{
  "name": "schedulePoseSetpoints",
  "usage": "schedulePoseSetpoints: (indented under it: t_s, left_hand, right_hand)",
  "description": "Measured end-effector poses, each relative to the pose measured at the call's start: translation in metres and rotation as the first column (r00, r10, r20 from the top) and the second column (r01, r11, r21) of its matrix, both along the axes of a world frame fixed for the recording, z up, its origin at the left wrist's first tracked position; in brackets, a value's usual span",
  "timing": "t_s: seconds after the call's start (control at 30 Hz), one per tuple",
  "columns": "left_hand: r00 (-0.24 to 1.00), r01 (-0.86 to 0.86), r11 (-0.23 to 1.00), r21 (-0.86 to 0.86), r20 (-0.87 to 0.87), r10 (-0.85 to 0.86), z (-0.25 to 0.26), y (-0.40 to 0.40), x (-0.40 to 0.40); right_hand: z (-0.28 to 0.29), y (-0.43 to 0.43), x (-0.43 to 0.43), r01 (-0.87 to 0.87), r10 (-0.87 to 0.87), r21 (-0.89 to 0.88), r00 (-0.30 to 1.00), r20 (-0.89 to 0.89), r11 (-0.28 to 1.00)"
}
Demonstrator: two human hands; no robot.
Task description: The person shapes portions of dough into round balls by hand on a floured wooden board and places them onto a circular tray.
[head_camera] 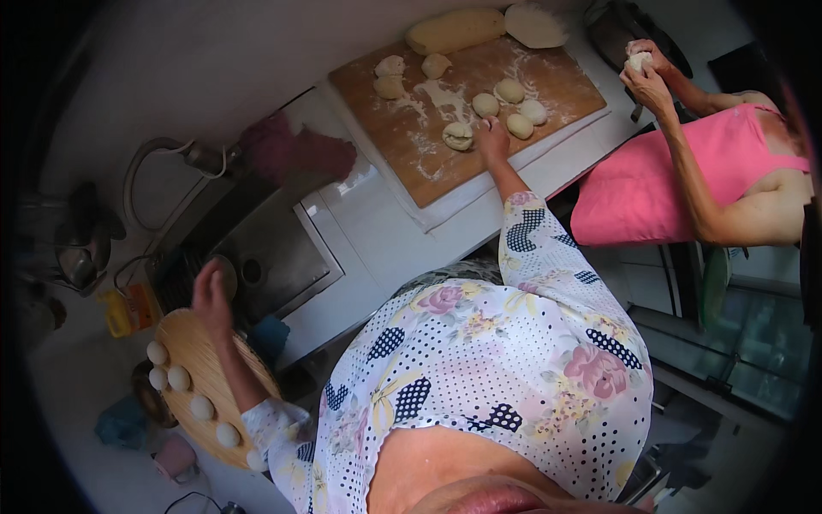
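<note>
My right hand reaches over the floured wooden board, its fingertips at a dough ball and beside a creased, folded dough piece; whether it grips either cannot be told. More dough balls lie just right of it. At the board's left part are other dough pieces. My left hand, blurred, is raised with nothing seen in it, over the upper edge of a round woven tray. Several round dough balls rest along the tray's far side.
A co-worker in a pink apron holds dough at the right. Behind the board lie a rolling-pin-like yellowish roll and a pale flat round. A steel sink, a faucet and a pink cloth are between board and tray.
</note>
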State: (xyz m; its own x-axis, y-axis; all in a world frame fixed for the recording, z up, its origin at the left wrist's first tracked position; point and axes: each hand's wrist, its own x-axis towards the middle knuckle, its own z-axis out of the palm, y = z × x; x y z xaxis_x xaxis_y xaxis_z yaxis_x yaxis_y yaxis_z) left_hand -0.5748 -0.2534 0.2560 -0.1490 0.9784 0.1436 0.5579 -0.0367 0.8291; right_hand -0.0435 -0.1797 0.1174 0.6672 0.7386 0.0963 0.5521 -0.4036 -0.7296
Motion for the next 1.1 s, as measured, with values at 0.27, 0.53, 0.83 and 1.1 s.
schedulePoseSetpoints:
  t_s: [0.27, 0.53, 0.83, 1.1]
  left_hand:
    - [0.864, 0.499, 0.863, -0.075, -0.033, -0.502, -0.088, 0.101, 0.299]
    - [0.923, 0.381, 0.836, -0.395, 0.110, -0.369, -0.103, 0.103, 0.400]
    - [0.803, 0.463, 0.680, -0.569, 0.594, -0.049, -0.100, 0.136, 0.343]
    - [0.790, 0.409, 0.772, -0.487, 0.612, -0.032, -0.085, 0.140, 0.345]
  right_hand:
    - [-0.001, 0.055, -0.037, -0.307, 0.294, -0.066, 0.942, -0.159, 0.949]
    - [-0.001, 0.041, -0.017, -0.343, 0.366, 0.128, 0.864, -0.347, 0.931]
    - [0.020, 0.096, -0.046, -0.631, 0.625, -0.105, 0.706, 0.333, 0.769]
    - [0.048, 0.104, -0.063, -0.498, 0.502, -0.179, 0.864, -0.029, 0.848]
